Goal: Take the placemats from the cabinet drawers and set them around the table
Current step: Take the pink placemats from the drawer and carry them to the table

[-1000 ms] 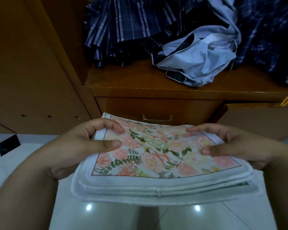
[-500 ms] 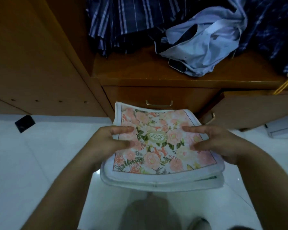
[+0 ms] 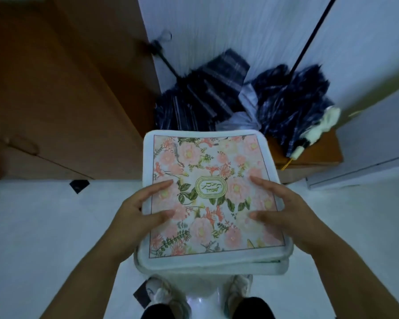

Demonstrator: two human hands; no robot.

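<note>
A brown wooden panel [image 3: 55,100] fills my far left, with one dark tile [image 3: 79,185] set in the white floor [image 3: 32,238] near its foot. My left hand [image 3: 134,210] grips the left edge of the stack of placemats [image 3: 207,157]. Two of its fingers [image 3: 161,186] lie spread on top; the rest are hidden from me. I hold the stack level in the air in front of me, above my pale shoes [image 3: 168,295], with the floral mat uppermost. My right hand [image 3: 283,210] pinches the right edge the same way, two fingers [image 3: 260,181] spread on top. Beyond the stack, dark plaid fabric [image 3: 200,100] is heaped on a low wooden cabinet [image 3: 316,153] to the right.
</note>
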